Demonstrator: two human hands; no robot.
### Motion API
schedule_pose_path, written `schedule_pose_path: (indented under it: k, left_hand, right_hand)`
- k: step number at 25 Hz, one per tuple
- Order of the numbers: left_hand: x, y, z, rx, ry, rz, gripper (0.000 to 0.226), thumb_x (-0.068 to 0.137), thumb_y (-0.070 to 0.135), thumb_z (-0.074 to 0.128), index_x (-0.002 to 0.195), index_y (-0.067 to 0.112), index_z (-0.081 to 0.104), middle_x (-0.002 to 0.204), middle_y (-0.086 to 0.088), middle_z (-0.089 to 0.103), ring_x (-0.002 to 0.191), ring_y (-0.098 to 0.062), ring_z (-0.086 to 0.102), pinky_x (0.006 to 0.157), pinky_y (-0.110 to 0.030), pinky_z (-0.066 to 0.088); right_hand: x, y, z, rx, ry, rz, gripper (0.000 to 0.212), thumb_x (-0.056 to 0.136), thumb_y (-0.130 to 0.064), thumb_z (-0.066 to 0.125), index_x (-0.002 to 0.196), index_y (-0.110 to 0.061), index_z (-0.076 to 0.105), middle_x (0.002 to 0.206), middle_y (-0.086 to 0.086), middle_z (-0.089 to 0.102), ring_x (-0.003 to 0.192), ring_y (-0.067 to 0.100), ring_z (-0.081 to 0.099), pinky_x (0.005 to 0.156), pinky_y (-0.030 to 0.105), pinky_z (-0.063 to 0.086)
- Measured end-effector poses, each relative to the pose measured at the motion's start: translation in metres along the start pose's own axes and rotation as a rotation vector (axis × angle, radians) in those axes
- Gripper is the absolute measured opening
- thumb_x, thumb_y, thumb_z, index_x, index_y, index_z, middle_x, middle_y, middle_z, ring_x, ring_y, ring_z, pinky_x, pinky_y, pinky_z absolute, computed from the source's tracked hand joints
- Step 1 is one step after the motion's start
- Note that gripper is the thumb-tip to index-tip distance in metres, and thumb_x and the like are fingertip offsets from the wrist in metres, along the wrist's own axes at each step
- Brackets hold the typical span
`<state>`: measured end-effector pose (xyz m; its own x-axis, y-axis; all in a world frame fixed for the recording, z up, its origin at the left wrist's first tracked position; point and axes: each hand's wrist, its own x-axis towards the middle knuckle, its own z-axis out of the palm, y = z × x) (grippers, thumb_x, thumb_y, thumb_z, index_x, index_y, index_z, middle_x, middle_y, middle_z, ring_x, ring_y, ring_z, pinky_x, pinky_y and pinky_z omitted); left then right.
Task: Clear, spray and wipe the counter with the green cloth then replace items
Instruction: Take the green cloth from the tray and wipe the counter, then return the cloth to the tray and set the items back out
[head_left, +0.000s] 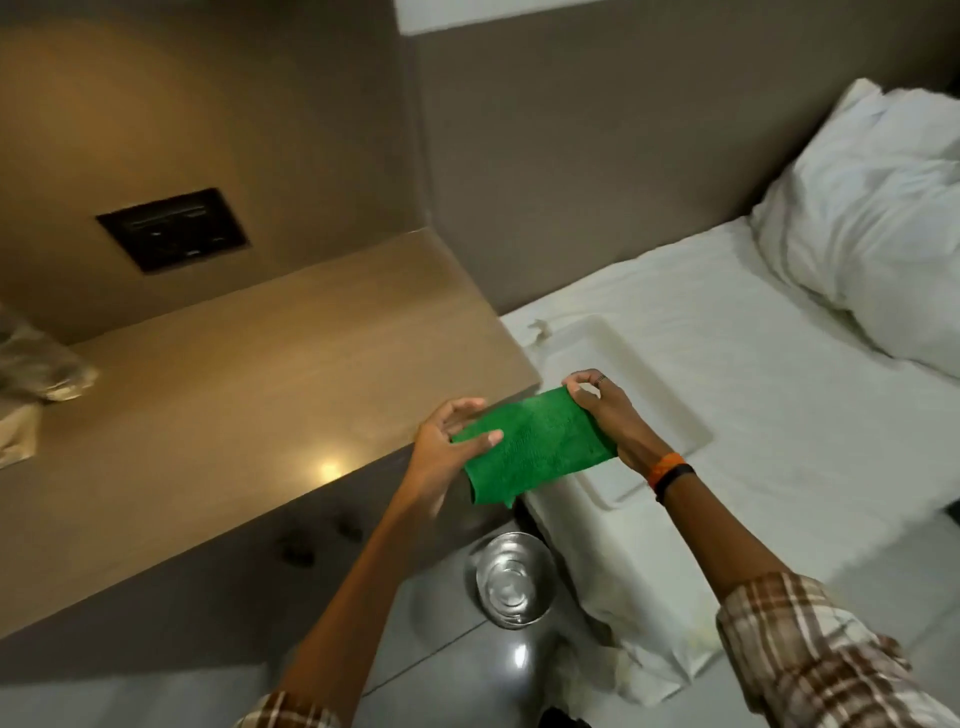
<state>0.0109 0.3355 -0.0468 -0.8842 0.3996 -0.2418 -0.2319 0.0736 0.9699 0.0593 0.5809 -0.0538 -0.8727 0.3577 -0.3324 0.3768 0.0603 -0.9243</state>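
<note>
A folded green cloth (537, 447) is stretched between both hands, just off the counter's right front corner. My left hand (447, 441) pinches its near left edge with thumb on top. My right hand (605, 410) grips the far right corner; that wrist wears an orange and a black band. The tan wooden counter (234, 395) runs left of the cloth, its top bare and shiny with a lamp reflection near the front edge.
A crumpled plastic bag (41, 358) lies at the counter's left end. A dark switch panel (174, 228) sits in the wall above. A white tray (649, 395) rests on the bed (805, 415) beside a pillow (883, 223). A steel bowl (511, 579) stands on the floor below.
</note>
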Motion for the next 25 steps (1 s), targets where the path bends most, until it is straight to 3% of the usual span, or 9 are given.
schedule_pose_path:
  k: [3, 5, 8, 11, 13, 15, 19, 22, 25]
  left_hand:
    - [0.021, -0.034, 0.081, 0.114, 0.086, -0.035, 0.026, 0.080, -0.006, 0.075, 0.079, 0.019, 0.070, 0.084, 0.009, 0.073, 0.084, -0.001, 0.067, 0.089, -0.032, 0.053]
    - [0.037, -0.061, 0.128, 0.155, 0.155, -0.107, 0.029, 0.083, -0.009, 0.070, 0.075, 0.019, 0.071, 0.080, 0.008, 0.072, 0.076, -0.002, 0.065, 0.088, -0.035, 0.055]
    - [0.077, -0.108, 0.175, 0.191, 0.151, -0.178, 0.022, 0.085, -0.013, 0.064, 0.085, 0.007, 0.074, 0.092, -0.008, 0.074, 0.089, -0.021, 0.069, 0.097, -0.045, 0.055]
    - [0.120, -0.153, 0.203, 0.267, 0.083, -0.210, 0.018, 0.086, -0.012, 0.064, 0.094, 0.000, 0.074, 0.106, -0.017, 0.075, 0.105, -0.032, 0.068, 0.100, -0.045, 0.054]
    - [0.150, -0.184, 0.224, 0.359, -0.003, -0.200, 0.022, 0.085, -0.007, 0.069, 0.104, 0.003, 0.074, 0.116, -0.013, 0.072, 0.111, -0.028, 0.067, 0.098, -0.027, 0.055]
    - [0.176, -0.217, 0.243, 0.571, -0.104, -0.166, 0.035, 0.085, -0.005, 0.069, 0.119, 0.006, 0.068, 0.132, -0.012, 0.061, 0.119, -0.027, 0.061, 0.096, -0.014, 0.048]
    - [0.192, -0.262, 0.270, 1.003, -0.245, -0.139, 0.046, 0.092, -0.001, 0.060, 0.136, 0.007, 0.050, 0.157, -0.017, 0.026, 0.142, -0.035, 0.030, 0.115, -0.042, 0.039]
    - [0.187, -0.263, 0.268, 1.267, -0.276, -0.025, 0.059, 0.094, 0.022, 0.062, 0.146, 0.009, 0.037, 0.165, -0.017, 0.013, 0.153, -0.038, 0.008, 0.123, -0.055, 0.019]
    - [0.181, -0.223, 0.251, 1.393, -0.233, 0.216, 0.069, 0.099, 0.036, 0.052, 0.155, 0.008, 0.024, 0.167, -0.017, 0.012, 0.156, -0.035, 0.003, 0.125, -0.053, 0.002]
  right_hand:
    - [0.030, 0.032, -0.062, -0.067, 0.055, 0.063, 0.024, 0.096, -0.038, 0.066, 0.111, -0.023, 0.056, 0.111, 0.005, 0.068, 0.085, 0.020, 0.067, 0.075, 0.033, 0.056]
    - [0.049, 0.050, -0.096, -0.091, -0.003, 0.131, 0.038, 0.091, -0.037, 0.072, 0.119, -0.019, 0.054, 0.106, 0.012, 0.072, 0.084, 0.024, 0.070, 0.078, 0.037, 0.058]
    - [0.085, 0.081, -0.139, -0.207, -0.149, 0.188, 0.039, 0.086, -0.015, 0.079, 0.119, -0.012, 0.059, 0.115, 0.014, 0.068, 0.093, 0.026, 0.069, 0.085, 0.040, 0.060]
    - [0.123, 0.121, -0.166, -0.407, -0.149, 0.183, 0.029, 0.087, 0.003, 0.070, 0.115, -0.005, 0.068, 0.127, 0.015, 0.065, 0.107, 0.028, 0.064, 0.094, 0.039, 0.055]
    - [0.149, 0.155, -0.175, -0.602, -0.083, 0.138, 0.027, 0.088, 0.004, 0.067, 0.112, -0.006, 0.073, 0.126, 0.014, 0.068, 0.109, 0.025, 0.062, 0.091, 0.027, 0.048]
    - [0.173, 0.194, -0.177, -0.749, -0.053, 0.107, 0.027, 0.089, 0.003, 0.067, 0.114, -0.005, 0.074, 0.131, 0.018, 0.064, 0.122, 0.031, 0.059, 0.097, 0.028, 0.045]
    - [0.181, 0.260, -0.165, -1.036, -0.090, 0.215, 0.053, 0.093, -0.029, 0.068, 0.142, -0.017, 0.053, 0.163, 0.018, 0.015, 0.146, 0.041, 0.028, 0.117, 0.050, 0.036]
    - [0.171, 0.274, -0.151, -1.230, -0.033, 0.094, 0.067, 0.093, -0.048, 0.061, 0.151, -0.021, 0.040, 0.166, 0.016, 0.012, 0.152, 0.040, 0.017, 0.120, 0.058, 0.027]
    - [0.156, 0.239, -0.138, -1.223, 0.099, -0.084, 0.071, 0.094, -0.055, 0.056, 0.153, -0.020, 0.038, 0.168, 0.015, 0.015, 0.156, 0.036, 0.013, 0.126, 0.057, 0.017]
